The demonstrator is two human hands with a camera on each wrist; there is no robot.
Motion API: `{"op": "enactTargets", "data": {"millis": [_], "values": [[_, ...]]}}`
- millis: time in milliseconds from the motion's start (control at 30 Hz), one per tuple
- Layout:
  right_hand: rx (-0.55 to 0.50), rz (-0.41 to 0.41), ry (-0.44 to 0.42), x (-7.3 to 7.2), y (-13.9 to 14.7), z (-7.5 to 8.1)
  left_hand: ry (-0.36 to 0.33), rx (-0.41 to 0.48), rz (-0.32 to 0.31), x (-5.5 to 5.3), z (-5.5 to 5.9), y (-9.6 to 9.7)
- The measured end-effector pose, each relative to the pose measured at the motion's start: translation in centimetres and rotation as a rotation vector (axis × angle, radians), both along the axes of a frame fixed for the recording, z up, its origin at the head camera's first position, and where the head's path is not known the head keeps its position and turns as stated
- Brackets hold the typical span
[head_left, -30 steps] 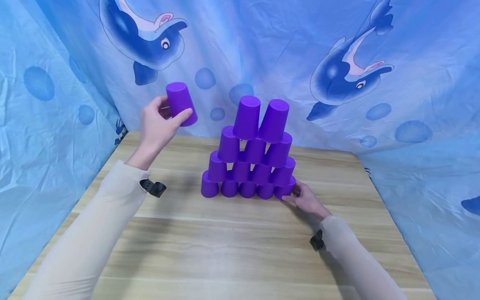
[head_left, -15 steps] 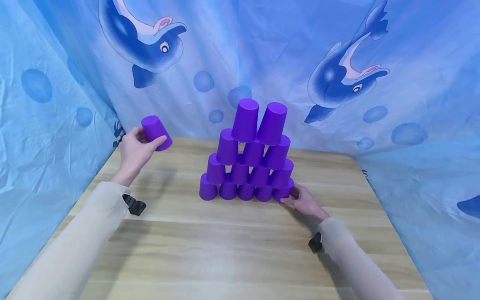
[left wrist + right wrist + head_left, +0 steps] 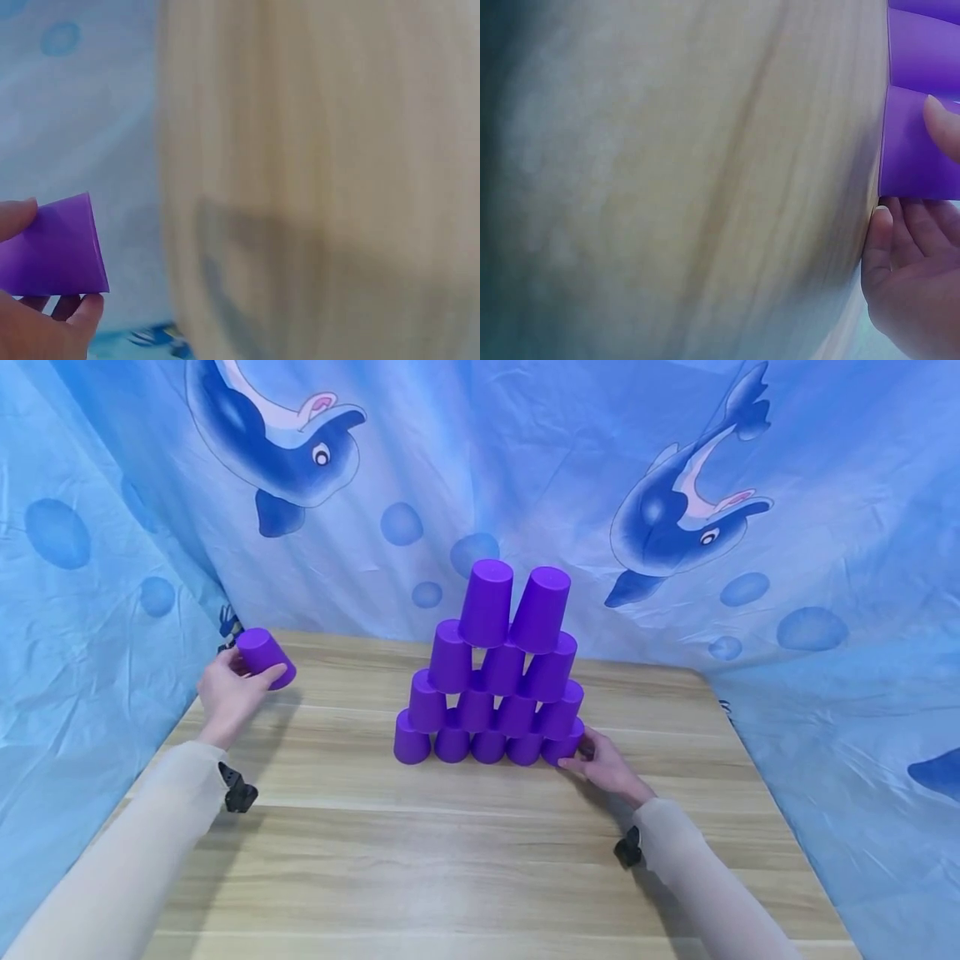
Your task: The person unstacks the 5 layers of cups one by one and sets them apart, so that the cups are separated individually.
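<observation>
At the far left of the head view, my left hand [image 3: 228, 693] grips a purple cup [image 3: 262, 656], thumb on its near side. The cup is mouth-down and tilted, apart from the stack; the left wrist view shows this cup [image 3: 56, 247] between thumb and fingers. Mid-table stands a pyramid of upside-down purple cups [image 3: 502, 668], with two cups on top, three below them and several in each lower row. My right hand [image 3: 609, 764] holds the bottom row's right-end cup [image 3: 562, 745]. In the right wrist view the thumb lies on that cup [image 3: 915, 150], fingers along its side.
The pyramid stands on a wood-grain table [image 3: 450, 860]. A blue dolphin-print curtain [image 3: 547, 460] hangs behind the table and along both sides. Black wrist cameras [image 3: 238, 789] are strapped at the sleeves' cuffs.
My left hand has moved down and to the left with its cup, away from the pyramid. My right hand keeps its place at the bottom right cup, and the pyramid stands the same.
</observation>
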State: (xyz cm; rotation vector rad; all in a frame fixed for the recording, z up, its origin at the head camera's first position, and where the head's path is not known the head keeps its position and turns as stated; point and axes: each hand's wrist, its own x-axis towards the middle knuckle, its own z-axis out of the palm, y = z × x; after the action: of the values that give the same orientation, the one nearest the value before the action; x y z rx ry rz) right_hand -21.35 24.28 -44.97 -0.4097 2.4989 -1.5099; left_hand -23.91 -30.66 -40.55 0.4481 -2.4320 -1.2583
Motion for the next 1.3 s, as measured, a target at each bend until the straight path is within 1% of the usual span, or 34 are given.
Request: {"op": "enactTargets", "data": {"millis": [100, 167, 233, 300, 433, 500, 633, 833, 1000, 1133, 1300], "values": [[0.011, 0.001, -0.001, 0.1, -0.1, 0.2, -0.051, 0.014, 0.035, 0.1, -1.2, -1.2], [0.015, 0.0, -0.007, 0.0, -0.2, 0.2, -0.074, 0.029, 0.043, 0.2, -1.9, -2.0], [0.022, 0.002, -0.012, 0.0, -0.1, 0.2, -0.093, 0.035, 0.048, 0.3, -2.4, -2.7], [0.023, 0.005, -0.017, 0.0, -0.1, 0.2, -0.098, 0.046, 0.057, 0.4, -2.9, -3.3], [0.01, 0.01, -0.015, 0.0, -0.1, 0.1, -0.124, 0.068, 0.083, 0.6, -3.6, -4.3], [0.001, 0.012, -0.01, 0.0, -0.1, 0.0, -0.137, 0.077, 0.086, 0.6, -3.8, -4.7], [-0.009, 0.021, -0.005, -0.1, -0.1, -0.1, -0.139, 0.076, 0.076, 0.8, -4.3, -5.5], [-0.008, 0.026, -0.003, -0.2, -0.1, -0.1, -0.138, 0.071, 0.094, 0.8, -4.8, -6.4], [-0.002, 0.019, -0.001, -0.3, 0.0, -0.1, -0.15, 0.055, 0.102, 1.0, -5.1, -6.6], [-0.002, 0.019, -0.004, -0.2, 0.0, -0.1, -0.164, 0.058, 0.112, 1.1, -5.2, -6.6], [0.0, 0.021, 0.0, -0.1, 0.2, -0.2, -0.176, 0.045, 0.084, 1.1, -5.3, -6.7]]}}
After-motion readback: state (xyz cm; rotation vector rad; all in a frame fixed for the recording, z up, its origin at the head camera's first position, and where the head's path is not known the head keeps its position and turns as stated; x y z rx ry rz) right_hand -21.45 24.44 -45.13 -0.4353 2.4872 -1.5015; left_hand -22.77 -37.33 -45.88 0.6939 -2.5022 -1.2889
